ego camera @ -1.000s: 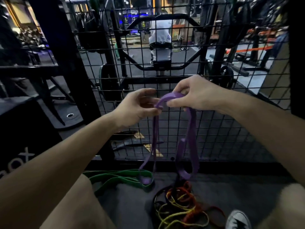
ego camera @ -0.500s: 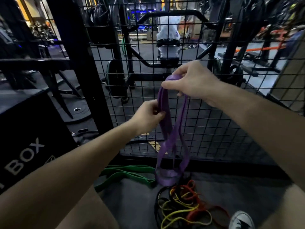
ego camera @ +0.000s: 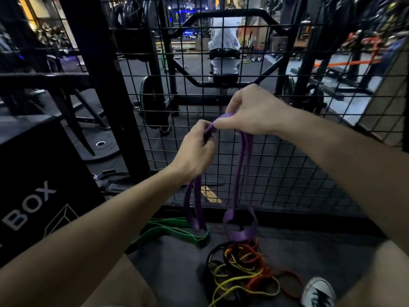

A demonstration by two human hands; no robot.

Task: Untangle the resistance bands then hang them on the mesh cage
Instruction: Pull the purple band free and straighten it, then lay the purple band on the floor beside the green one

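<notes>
1. Gripping the purple band (ego camera: 240, 173) up top – left hand (ego camera: 194, 151) and right hand (ego camera: 252, 111) both pinch it, just in front of the mesh cage (ego camera: 287, 151).
2. Its loops hang to the floor.
3. Green band (ego camera: 174, 231) lies near left – tangled bands (ego camera: 241, 269) near right, by a shoe (ego camera: 318, 291).

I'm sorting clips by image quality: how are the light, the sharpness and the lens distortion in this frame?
Head view: dim in front, so the black box is nearly lost, while the gym behind the mesh cage is brighter; both hands and the purple band are fairly sharp, the tangled bands on the floor softer; the wide lens bends the mesh lines towards the edges.
</notes>
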